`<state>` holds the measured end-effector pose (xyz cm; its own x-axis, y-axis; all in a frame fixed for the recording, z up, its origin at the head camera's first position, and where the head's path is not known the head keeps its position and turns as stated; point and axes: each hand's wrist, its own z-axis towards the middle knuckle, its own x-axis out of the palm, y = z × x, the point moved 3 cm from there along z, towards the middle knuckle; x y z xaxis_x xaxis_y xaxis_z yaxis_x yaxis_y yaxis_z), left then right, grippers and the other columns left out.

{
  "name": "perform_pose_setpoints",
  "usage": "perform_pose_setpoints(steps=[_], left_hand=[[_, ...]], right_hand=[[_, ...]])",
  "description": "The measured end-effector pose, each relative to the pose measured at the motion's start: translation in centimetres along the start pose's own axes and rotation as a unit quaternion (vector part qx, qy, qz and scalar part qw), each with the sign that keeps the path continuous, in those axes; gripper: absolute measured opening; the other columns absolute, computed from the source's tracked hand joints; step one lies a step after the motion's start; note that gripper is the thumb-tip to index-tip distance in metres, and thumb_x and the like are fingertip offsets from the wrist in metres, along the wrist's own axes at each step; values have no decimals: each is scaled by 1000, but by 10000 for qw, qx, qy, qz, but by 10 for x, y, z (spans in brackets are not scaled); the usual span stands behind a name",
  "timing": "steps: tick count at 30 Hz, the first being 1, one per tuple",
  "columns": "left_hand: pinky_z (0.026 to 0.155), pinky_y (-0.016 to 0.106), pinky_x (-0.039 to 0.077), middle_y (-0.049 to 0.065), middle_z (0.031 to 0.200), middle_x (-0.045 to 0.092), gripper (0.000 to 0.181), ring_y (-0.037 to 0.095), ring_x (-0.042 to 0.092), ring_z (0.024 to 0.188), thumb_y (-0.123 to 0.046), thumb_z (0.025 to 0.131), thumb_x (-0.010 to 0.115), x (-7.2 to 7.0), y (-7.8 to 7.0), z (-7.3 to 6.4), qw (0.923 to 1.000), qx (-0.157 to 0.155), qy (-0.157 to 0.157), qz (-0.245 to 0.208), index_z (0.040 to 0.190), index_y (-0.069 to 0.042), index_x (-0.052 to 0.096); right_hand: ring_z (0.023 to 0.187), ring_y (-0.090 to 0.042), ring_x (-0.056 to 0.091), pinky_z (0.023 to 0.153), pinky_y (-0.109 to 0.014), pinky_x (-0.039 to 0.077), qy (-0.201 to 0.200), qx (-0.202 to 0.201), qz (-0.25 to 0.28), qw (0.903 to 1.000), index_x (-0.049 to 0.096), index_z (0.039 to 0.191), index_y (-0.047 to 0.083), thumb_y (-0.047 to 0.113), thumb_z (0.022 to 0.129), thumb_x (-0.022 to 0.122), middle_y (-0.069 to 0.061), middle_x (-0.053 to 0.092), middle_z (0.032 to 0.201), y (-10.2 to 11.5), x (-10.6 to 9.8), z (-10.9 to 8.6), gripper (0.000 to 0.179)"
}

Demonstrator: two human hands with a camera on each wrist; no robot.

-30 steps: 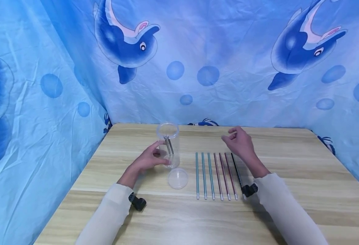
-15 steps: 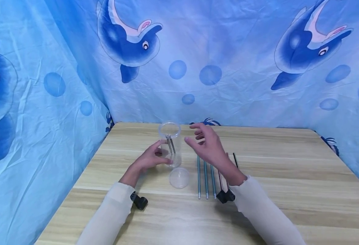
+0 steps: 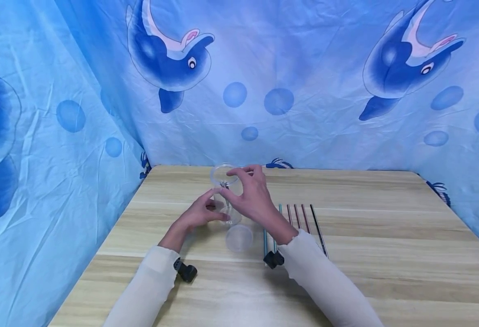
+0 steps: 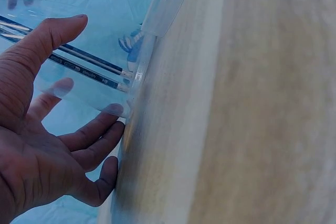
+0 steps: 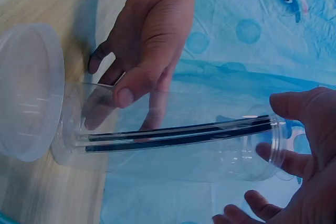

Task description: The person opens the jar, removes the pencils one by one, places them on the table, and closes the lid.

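A clear plastic jar (image 3: 234,193) stands upright without its lid, two black pencils (image 5: 178,137) leaning inside, eraser ends down. My left hand (image 3: 198,212) holds the lower part of the jar, thumb on one side and fingers on the other; in the left wrist view the left hand (image 4: 47,145) partly covers the pencils. At the jar's mouth is my right hand (image 3: 252,193). Its thumb and index finger are spread about the rim, close to the pencils' upper ends, with no pencil between them. The right wrist view shows these right fingers (image 5: 294,106) at the rim.
A round translucent lid (image 3: 239,238) lies just in front of the jar. Teal pencils (image 3: 265,245), dark red pencils (image 3: 296,215) and a black pencil (image 3: 319,231) lie in a row on the wooden table (image 3: 386,254), partly under my right forearm. A blue dolphin-print curtain (image 3: 305,136) hangs behind.
My right hand has moved left from above the black pencil on the table to the jar's mouth. My left hand stays on the jar.
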<state>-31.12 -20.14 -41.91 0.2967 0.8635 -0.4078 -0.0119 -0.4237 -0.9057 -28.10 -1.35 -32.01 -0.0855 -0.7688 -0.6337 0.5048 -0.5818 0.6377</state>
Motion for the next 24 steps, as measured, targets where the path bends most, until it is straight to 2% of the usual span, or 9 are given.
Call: perform_pose_setpoints(steps=[7,11,16,24], left_hand=[[98,54,43,10,150,41,89,38,43,131,-25,80,86,1,-2,0,9998,157,84,-57,152,-40,36],[99,55,42,9,151,41,88,39,44,131,-23,81,85,1,-2,1,9998,189,57,-38,151,-42,37],[101,56,40,11,152,40,90,40,42,133,-22,80,86,1,-1,1,9999,122,32,-77,152,-41,36],[101,56,40,11,152,39,90,40,43,132,-20,82,84,1,-3,0,9998,190,69,-79,153,-41,34]], right_hand=[[124,-34,42,95,-52,39,329,62,-595,9977,75,108,15,44,88,75,-16,49,134,2,5,13,35],[128,-37,41,95,-54,40,524,149,-805,9953,77,105,16,47,89,73,-15,45,142,6,5,17,35],[129,-37,39,95,-56,40,584,280,-803,9947,77,106,17,46,90,72,-13,42,145,7,6,17,34],[127,-36,40,96,-54,39,506,317,-708,9957,76,108,17,45,90,72,-13,41,145,7,8,15,34]])
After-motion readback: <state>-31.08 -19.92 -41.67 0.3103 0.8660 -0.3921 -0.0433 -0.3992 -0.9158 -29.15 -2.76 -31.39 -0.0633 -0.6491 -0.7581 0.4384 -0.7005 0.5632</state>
